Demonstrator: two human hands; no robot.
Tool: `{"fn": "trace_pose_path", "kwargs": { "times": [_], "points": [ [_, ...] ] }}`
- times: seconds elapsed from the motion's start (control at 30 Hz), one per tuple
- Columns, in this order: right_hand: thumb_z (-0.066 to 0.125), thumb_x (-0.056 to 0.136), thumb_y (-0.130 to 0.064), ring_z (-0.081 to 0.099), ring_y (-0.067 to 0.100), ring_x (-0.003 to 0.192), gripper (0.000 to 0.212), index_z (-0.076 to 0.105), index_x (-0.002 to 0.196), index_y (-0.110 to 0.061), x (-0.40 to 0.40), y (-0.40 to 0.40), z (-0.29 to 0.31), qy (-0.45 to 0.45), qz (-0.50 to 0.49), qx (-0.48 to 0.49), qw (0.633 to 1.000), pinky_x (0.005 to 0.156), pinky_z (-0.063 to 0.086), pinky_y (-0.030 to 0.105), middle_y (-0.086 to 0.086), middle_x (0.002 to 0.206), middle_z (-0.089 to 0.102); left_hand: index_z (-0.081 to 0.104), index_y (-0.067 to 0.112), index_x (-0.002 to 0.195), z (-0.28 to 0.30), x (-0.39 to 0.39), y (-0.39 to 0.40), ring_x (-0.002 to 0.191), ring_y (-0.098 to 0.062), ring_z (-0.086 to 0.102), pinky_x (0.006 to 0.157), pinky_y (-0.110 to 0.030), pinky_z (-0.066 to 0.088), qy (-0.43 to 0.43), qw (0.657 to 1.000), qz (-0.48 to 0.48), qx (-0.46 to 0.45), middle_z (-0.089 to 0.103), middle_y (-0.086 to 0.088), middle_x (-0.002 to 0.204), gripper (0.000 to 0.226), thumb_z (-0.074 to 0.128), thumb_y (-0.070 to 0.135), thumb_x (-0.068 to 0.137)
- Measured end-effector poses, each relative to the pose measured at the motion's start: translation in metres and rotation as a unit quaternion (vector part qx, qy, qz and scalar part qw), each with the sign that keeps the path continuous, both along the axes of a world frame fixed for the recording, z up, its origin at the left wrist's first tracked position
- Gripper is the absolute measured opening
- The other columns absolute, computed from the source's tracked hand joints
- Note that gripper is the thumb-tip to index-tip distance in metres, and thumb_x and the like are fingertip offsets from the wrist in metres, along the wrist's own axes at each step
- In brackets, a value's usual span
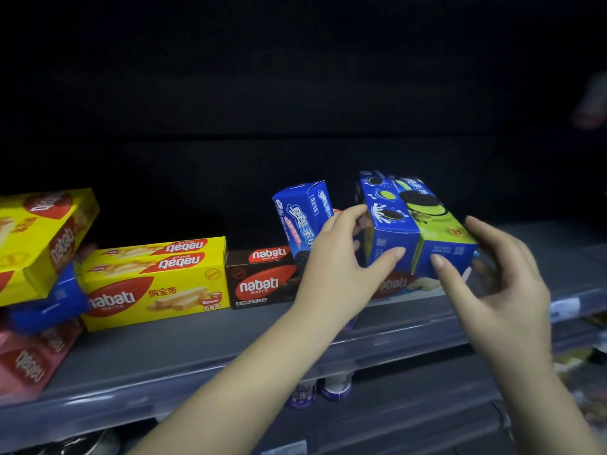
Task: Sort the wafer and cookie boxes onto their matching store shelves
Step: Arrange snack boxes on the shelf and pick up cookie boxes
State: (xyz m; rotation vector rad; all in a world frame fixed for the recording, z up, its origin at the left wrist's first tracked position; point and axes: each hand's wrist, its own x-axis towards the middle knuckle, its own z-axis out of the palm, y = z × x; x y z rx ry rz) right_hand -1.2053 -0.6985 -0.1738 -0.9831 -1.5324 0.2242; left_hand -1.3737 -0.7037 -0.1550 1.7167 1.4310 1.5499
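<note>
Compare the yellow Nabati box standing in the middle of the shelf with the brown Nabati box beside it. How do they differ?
The yellow Nabati box is much longer and taller than the brown Nabati box. The yellow one pictures pale wafers and carries red Chinese text; the brown one's front is dark. No hand touches the yellow box, while the left hand partly hides the brown one. Both rest on the shelf, logos facing front.

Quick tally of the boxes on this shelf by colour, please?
Yellow boxes: 3
Brown box: 1
Pink box: 1
Blue boxes: 3, one at far left mostly hidden
Blue-and-green box: 1
White-fronted box under the hands: 1
Total: 10
</note>
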Motion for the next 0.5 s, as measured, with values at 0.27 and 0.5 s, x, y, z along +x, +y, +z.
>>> {"fn": "trace_pose_path", "kwargs": {
  "times": [0.27,0.5],
  "points": [
    [0.064,0.084,-0.013,0.055,0.017,0.111,0.042,0.058,0.125,-0.002,-0.037,-0.031,0.034,-0.163,0.009,0.147,0.976,0.095,0.047,0.026,0.001,0.117,0.055,0.057,0.025,0.126,0.025,-0.048,-0.056,0.111,0.002,0.056,0.092,-0.022,0.050,0.136,0.986,0.066,0.068,0.059,0.015,0.120,0.045,0.071,0.025,0.083],
    [0.068,0.084,-0.005,0.049,0.012,0.115,0.055,0.049,0.136,-0.011,-0.147,-0.036,0.023,-0.259,0.192,0.080,0.943,0.098,0.034,0.014,0.002,0.125,0.054,0.048,0.022,0.135,0.024,-0.132,-0.114,0.120,-0.007,0.051,0.097,-0.026,0.045,0.277,0.925,0.257,0.045,0.055,0.008,0.130,0.054,0.068,0.027,0.085]
  ]
}}
